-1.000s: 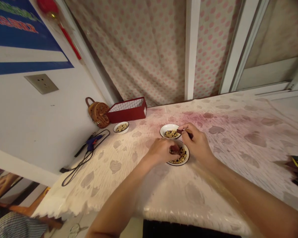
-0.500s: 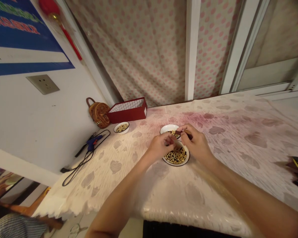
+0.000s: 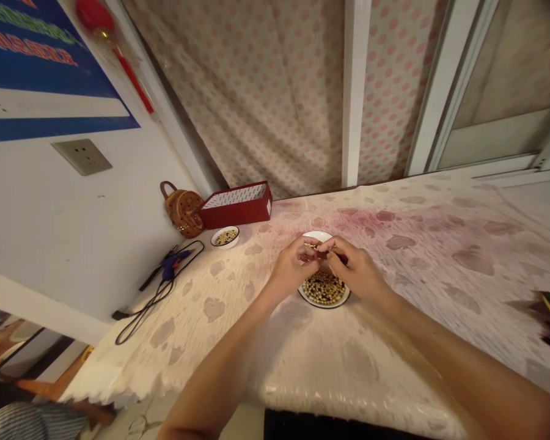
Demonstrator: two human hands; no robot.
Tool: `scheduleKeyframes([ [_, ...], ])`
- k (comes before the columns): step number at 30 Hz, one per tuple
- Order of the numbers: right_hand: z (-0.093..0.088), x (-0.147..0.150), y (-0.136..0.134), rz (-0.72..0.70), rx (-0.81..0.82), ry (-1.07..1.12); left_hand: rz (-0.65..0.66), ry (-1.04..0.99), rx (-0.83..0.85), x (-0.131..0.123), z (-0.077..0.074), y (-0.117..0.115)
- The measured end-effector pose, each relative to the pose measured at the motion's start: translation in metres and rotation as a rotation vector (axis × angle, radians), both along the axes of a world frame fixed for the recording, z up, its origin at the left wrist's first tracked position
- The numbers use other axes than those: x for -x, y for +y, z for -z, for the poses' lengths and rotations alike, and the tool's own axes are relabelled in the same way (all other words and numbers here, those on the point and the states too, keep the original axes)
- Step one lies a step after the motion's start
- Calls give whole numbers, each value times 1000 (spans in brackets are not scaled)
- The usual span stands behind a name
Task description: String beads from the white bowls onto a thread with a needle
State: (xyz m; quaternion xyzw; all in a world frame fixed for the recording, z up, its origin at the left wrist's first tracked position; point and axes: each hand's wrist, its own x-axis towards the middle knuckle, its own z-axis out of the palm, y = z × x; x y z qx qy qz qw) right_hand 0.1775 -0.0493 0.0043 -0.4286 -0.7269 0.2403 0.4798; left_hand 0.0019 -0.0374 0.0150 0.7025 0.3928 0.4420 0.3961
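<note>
The right hand (image 3: 354, 267) is closed in a pinch on a small dark-red piece (image 3: 335, 259), its long axis running sideways toward the left hand (image 3: 293, 266) (whether those curled fingers grip it, one cannot tell), just above a white plate (image 3: 324, 304) of mixed beans (image 3: 323, 288).

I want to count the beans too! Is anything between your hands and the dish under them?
No, nothing visible stands in the way. Your left hand and right hand are just above the white dish of beans.
</note>
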Motion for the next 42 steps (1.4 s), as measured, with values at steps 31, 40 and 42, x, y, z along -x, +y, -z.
scheduleKeyframes([
  [31,-4,-2,1,201,-74,31,-215,248,-183,2,12,28],
  [40,-6,-1,-1,223,-38,20,63,702,-264,0,-11,-11],
  [42,-6,-1,-1,222,-40,21,70,756,-285,-2,-11,-12],
])
